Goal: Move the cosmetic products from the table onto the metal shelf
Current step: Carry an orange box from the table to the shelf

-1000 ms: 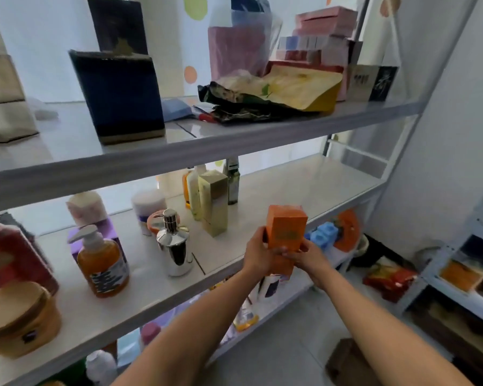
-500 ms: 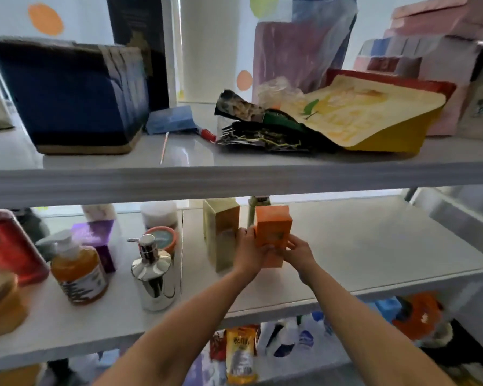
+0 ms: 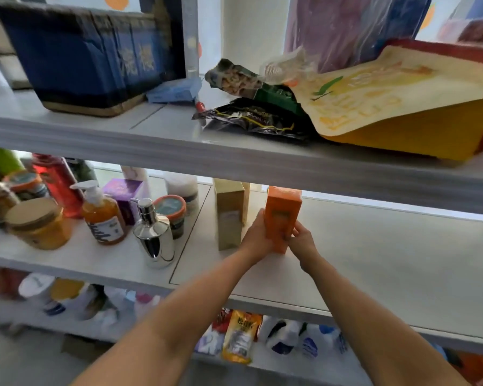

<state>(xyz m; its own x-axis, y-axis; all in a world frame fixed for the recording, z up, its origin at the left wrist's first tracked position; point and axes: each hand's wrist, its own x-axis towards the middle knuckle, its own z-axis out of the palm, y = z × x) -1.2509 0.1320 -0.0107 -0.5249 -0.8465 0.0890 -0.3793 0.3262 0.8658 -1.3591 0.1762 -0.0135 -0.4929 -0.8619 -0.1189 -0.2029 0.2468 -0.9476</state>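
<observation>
Two hands hold one orange box point(image 3: 282, 215) between them on the middle level of the shelf point(image 3: 374, 260). Nearest, the left hand point(image 3: 258, 235) wraps the box's left side, fingers curled round it. The right hand point(image 3: 301, 240) pinches the lower right edge, fingers bent against the card. The orange box stands upright with its base at the board and seemingly resting on it, though the hands partly hide the bottom edge.

Just beside it on the left stands a tall gold box point(image 3: 230, 215), close to the left knuckles. To finish well, I judge the base should sit flat before either hand lets go. The right hand should ease off first, over the bare board on its side, while the left steadies. The left should then draw straight back toward the person, not sideways, or the knuckles may tip the gold box.

Farther left, a chrome pump point(image 3: 154, 235) stands well apart. Overhead the upper board point(image 3: 262, 162) hangs low, so lifting out is best avoided.
</observation>
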